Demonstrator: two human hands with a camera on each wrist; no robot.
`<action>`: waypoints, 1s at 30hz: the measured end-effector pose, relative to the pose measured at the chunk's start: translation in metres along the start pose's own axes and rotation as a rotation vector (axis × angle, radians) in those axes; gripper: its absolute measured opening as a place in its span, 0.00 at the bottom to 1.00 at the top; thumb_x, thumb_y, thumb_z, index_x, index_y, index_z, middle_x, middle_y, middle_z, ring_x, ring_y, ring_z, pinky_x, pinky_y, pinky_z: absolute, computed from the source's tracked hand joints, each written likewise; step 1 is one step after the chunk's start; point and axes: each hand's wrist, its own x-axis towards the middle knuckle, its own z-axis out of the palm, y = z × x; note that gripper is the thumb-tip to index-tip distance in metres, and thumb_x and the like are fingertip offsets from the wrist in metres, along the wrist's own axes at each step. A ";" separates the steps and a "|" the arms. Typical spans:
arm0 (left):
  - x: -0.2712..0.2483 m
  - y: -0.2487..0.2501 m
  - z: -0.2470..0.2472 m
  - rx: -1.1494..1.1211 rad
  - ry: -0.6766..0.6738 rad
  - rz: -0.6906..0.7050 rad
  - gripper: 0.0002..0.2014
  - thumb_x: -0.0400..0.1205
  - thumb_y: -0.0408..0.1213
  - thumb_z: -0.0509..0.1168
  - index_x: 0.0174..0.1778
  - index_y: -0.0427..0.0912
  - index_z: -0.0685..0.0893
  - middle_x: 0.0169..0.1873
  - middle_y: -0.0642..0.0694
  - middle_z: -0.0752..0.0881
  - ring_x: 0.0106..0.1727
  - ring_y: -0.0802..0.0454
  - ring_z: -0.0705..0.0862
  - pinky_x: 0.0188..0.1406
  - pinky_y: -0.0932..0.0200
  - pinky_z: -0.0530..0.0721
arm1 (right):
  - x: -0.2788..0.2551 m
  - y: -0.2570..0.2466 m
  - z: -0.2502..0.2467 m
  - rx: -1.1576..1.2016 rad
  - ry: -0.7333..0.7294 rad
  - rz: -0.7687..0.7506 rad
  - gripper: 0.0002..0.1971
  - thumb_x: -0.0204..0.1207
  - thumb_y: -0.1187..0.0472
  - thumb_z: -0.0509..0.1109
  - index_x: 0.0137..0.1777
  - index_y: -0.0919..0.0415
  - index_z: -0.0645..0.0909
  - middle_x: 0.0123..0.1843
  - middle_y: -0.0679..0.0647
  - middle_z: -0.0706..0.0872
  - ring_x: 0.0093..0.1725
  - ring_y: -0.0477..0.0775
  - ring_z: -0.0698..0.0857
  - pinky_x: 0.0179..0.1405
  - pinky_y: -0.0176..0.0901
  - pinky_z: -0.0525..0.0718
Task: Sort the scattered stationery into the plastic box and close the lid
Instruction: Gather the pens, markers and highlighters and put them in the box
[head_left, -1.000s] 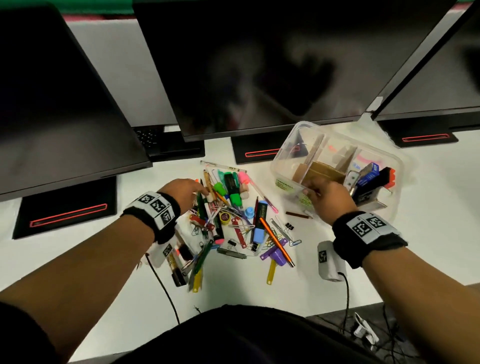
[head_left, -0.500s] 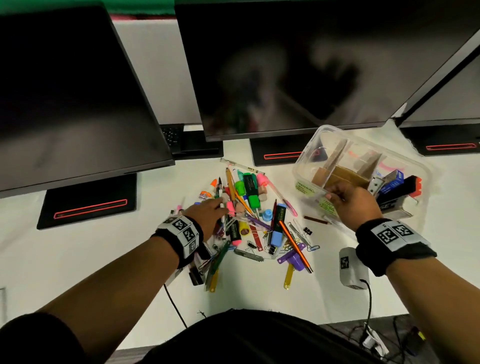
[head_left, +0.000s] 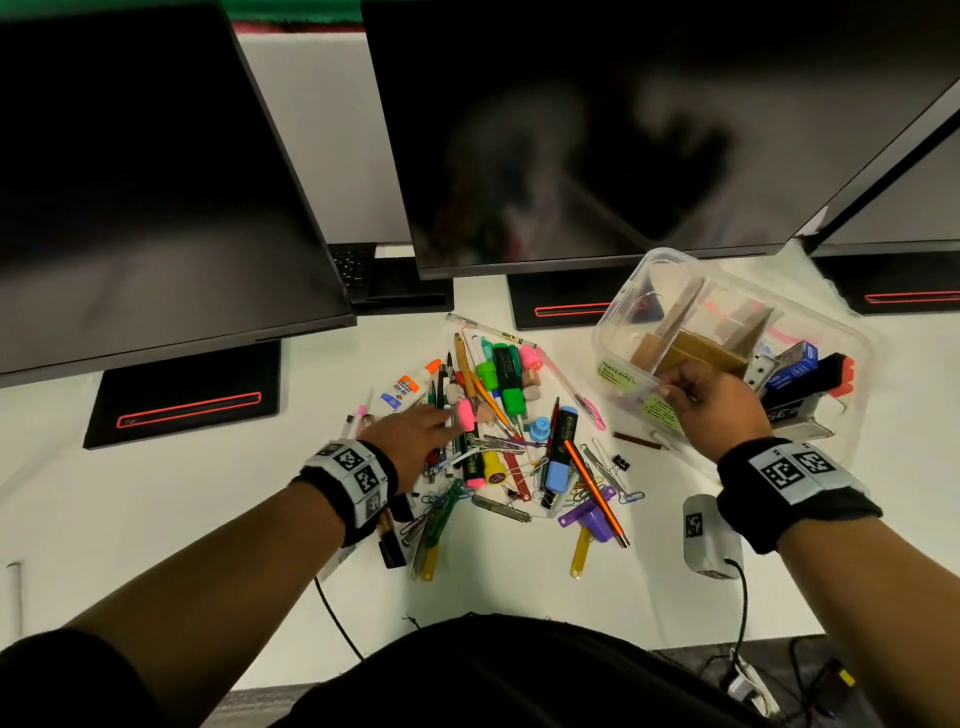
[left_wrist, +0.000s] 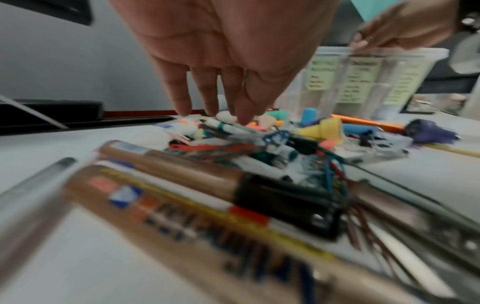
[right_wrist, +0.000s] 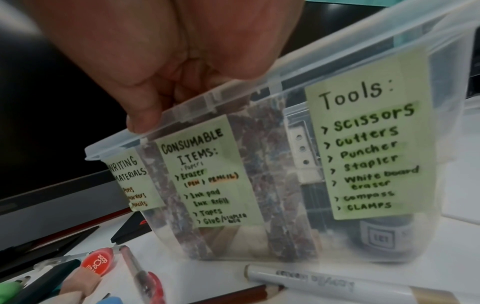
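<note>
Since the earlier frame the left hand (head_left: 415, 441) has slid fwd and to the right across the stationery pile (head_left: 498, 447), fingers now reaching the pink eraser (head_left: 465, 414); right hand (head_left: 711, 402) hasn't shifted from the box rim. Left fingers (left_wrist: 179, 96) hang straight and spread, tips down on the pens and a white eraser, nothing gripped as far as the blurry wrist view shows. Right hand's fingers curl over the near rim of the plastic box (head_left: 621, 312), thumb (right_wrist: 141, 118) pressed outside the wall, holding it. Box sits on the white desk (head_left: 156, 519) right of the pile, lid off, cardboard dividers (head_left: 680, 312) inside, green labels (right_wrist: 369, 148) on the front wall: writing materials, consumables, tools. Stapler etc. lie in the right compartment. Dark monitors (head_left: 597, 130) stand behind.
</note>
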 end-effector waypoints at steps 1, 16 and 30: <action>0.002 0.006 0.001 0.040 -0.041 0.037 0.40 0.78 0.25 0.61 0.83 0.52 0.50 0.84 0.49 0.51 0.84 0.46 0.51 0.81 0.51 0.60 | 0.000 -0.001 0.000 0.002 0.000 -0.001 0.06 0.78 0.60 0.68 0.50 0.60 0.84 0.46 0.60 0.90 0.45 0.62 0.87 0.43 0.41 0.78; -0.013 -0.004 0.003 0.124 -0.085 0.040 0.29 0.83 0.29 0.56 0.81 0.43 0.59 0.83 0.47 0.55 0.83 0.48 0.58 0.82 0.53 0.60 | -0.004 -0.010 -0.003 -0.011 -0.006 0.006 0.07 0.79 0.60 0.66 0.50 0.63 0.83 0.46 0.63 0.89 0.47 0.65 0.86 0.45 0.45 0.79; -0.046 -0.081 0.024 -0.392 0.096 -0.820 0.32 0.79 0.42 0.67 0.78 0.45 0.63 0.74 0.37 0.66 0.74 0.36 0.68 0.72 0.43 0.74 | -0.004 -0.012 -0.003 -0.032 -0.005 0.040 0.06 0.79 0.60 0.66 0.48 0.60 0.83 0.47 0.63 0.89 0.47 0.65 0.86 0.49 0.50 0.82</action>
